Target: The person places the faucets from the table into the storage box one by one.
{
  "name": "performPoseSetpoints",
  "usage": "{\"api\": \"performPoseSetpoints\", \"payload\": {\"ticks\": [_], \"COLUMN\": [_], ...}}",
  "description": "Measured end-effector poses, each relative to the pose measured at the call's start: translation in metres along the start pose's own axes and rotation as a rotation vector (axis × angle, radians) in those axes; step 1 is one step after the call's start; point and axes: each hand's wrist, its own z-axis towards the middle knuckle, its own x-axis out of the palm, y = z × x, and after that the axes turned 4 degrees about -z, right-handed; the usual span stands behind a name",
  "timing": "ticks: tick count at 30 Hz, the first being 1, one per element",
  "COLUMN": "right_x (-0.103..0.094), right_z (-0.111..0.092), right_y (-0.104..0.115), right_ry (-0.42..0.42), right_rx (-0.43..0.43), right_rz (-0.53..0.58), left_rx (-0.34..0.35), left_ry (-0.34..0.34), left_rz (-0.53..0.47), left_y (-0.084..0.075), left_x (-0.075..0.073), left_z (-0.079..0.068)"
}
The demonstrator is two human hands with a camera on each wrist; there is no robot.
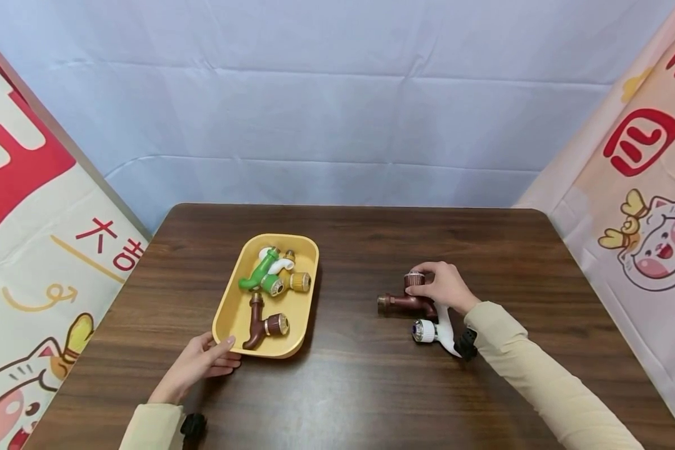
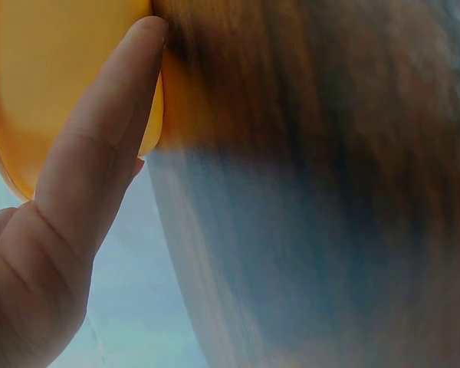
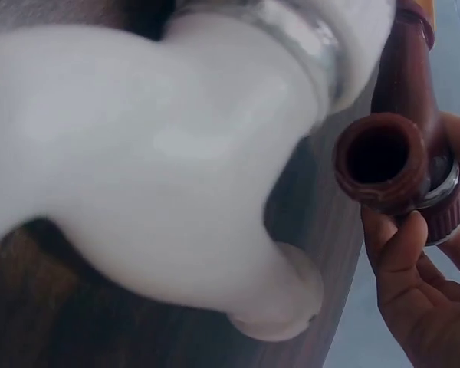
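At the near left corner of a yellow tray (image 1: 223, 315), my left hand (image 1: 199, 364) holds the rim, thumb over the edge and fingers along the outside. The left wrist view shows one finger (image 2: 100, 126) stretched against the tray wall. My right hand (image 1: 445, 286) pinches the ribbed knob of a dark brown faucet (image 1: 400, 303) between thumb and fingers; its open spout end faces the right wrist camera. Beside that hand lies a white faucet (image 1: 444, 334), large and close in the right wrist view and partly hidden by the wrist in the head view.
Inside the tray are a green faucet (image 1: 257, 272), a yellow one (image 1: 298, 281), a white part (image 1: 281, 265) among them and another brown faucet (image 1: 257, 326). The wooden table (image 1: 349, 250) ends at a pale cloth backdrop (image 1: 337, 119), with printed banners at both sides.
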Motion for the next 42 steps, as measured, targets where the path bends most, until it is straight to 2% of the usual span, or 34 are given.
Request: {"api": "performPoseSetpoints", "payload": {"ticks": [15, 21, 42], "right_x": [-0.006, -0.007, -0.014], "right_z": [0.001, 0.002, 0.001], "right_y": [0.008, 0.015, 0.033], "right_ry": [-0.073, -0.064, -0.075], "right_rx": [0.016, 0.029, 0.032], "right_rz": [0.016, 0.041, 0.078], "left_rx": [0.005, -0.005, 0.024], "left_ry": [-0.014, -0.018, 0.005], "left_rz": [0.002, 0.002, 0.012], "left_y": [-0.004, -0.002, 0.001], "left_x": [0.000, 0.000, -0.001], "left_z": [0.000, -0.002, -0.001]}}
